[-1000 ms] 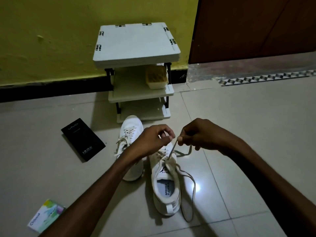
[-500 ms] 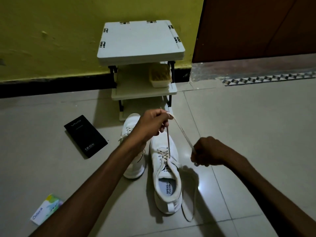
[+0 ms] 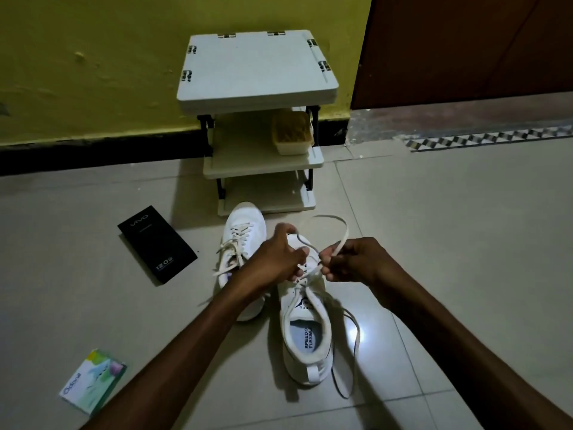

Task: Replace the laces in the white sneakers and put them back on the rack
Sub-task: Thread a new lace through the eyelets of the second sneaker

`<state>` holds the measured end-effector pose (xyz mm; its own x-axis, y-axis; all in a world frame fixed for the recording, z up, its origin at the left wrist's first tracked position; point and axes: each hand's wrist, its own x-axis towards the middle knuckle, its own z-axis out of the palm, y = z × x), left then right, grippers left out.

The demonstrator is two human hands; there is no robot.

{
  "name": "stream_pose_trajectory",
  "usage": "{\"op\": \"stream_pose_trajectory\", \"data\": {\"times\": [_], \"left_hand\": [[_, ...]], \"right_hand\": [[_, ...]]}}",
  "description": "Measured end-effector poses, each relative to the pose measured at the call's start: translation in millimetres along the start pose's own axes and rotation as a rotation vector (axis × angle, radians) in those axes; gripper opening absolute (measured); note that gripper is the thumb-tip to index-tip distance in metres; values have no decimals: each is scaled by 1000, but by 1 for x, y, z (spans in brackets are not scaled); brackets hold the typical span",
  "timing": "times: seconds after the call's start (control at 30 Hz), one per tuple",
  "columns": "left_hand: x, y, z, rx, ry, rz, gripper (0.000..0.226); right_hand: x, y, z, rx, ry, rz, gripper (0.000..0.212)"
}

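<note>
Both bare forearms reach forward from the lower corners, bringing the hands close together. The left hand (image 3: 274,257) and right hand (image 3: 352,262) each pinch the flat white shoelace (image 3: 342,226) with curled fingers.

"vivo 120W" on black box (image 3: 157,244); "SPEED FLEXIBL" on insole (image 3: 305,335); "Odonil" on packet (image 3: 92,381)

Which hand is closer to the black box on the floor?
Left. The left hand is just right of the black box; the right hand lies farther right.
</note>
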<state>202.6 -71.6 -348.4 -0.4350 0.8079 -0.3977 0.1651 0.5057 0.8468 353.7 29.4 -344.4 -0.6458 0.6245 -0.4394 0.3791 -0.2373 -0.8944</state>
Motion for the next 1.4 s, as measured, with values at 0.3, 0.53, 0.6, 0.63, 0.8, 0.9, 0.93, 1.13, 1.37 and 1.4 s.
{"op": "stream_pose_trajectory", "data": {"times": [0.3, 0.53, 0.6, 0.63, 0.8, 0.9, 0.93, 1.13, 1.37, 1.4], "left_hand": [[-6, -17, 4, -38, 9, 88, 19], [-4, -19, 10, 149, 137, 126, 26], [-5, -18, 9, 189, 153, 142, 31], [-6, -17, 9, 190, 156, 141, 33], [-13, -19, 3, 209, 133, 84, 24], [-22, -27, 0, 517, 47, 14, 28], [-25, -31, 1, 560, 35, -1, 30], [-25, -33, 3, 454, 42, -58, 7], [-26, -41, -9, 198, 4, -201, 16], [-25, -41, -9, 191, 5, -201, 17]], "right_hand": [[8, 14, 8, -87, 180, 63, 12], [4, 17, 17, -723, 309, -357, 32], [6, 18, 22, -709, 132, -351, 15], [7, 20, 23, -712, 96, -369, 8], [12, 24, 26, -767, 121, -407, 3], [11, 23, 25, -830, 92, -357, 3], [11, 23, 25, -857, 51, -331, 4], [16, 22, 36, -1014, -93, -298, 10], [19, 8, 52, -1184, -119, -277, 24], [20, 8, 54, -1196, -109, -271, 25]]}}
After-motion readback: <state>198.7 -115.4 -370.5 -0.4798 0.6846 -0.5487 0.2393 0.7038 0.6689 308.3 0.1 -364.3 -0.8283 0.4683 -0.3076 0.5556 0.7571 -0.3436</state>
